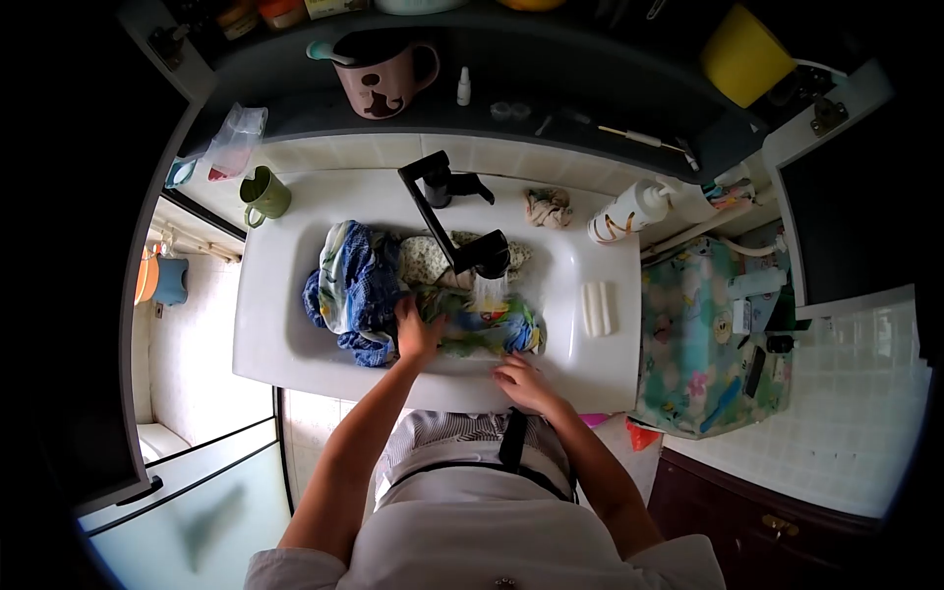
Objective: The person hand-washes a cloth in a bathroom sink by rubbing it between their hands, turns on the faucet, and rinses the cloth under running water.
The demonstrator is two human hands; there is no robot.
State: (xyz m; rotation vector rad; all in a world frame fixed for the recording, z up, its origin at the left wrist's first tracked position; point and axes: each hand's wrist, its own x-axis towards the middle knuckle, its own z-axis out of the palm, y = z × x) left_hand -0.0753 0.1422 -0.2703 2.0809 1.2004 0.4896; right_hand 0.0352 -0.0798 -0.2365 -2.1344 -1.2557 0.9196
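Water runs from the black faucet (489,254) onto a green patterned cloth (474,324) in the white sink (265,315). My left hand (419,332) rests at that cloth's left end, beside a bundle of blue and white cloth (359,280); its fingers are partly spread. At the sink's front rim, near the cloth's lower right corner, is my right hand (524,382), fingers apart and nothing visible in it. A cream cloth with small dark spots (423,258) lies behind, partly under the faucet.
A green cup (265,195) stands at the sink's back left corner. Behind the faucet's right side lies a crumpled beige cloth (548,207), near a white pump bottle (629,211). White bars (596,309) lie on the right rim. A pink mug (379,84) sits on the shelf above.
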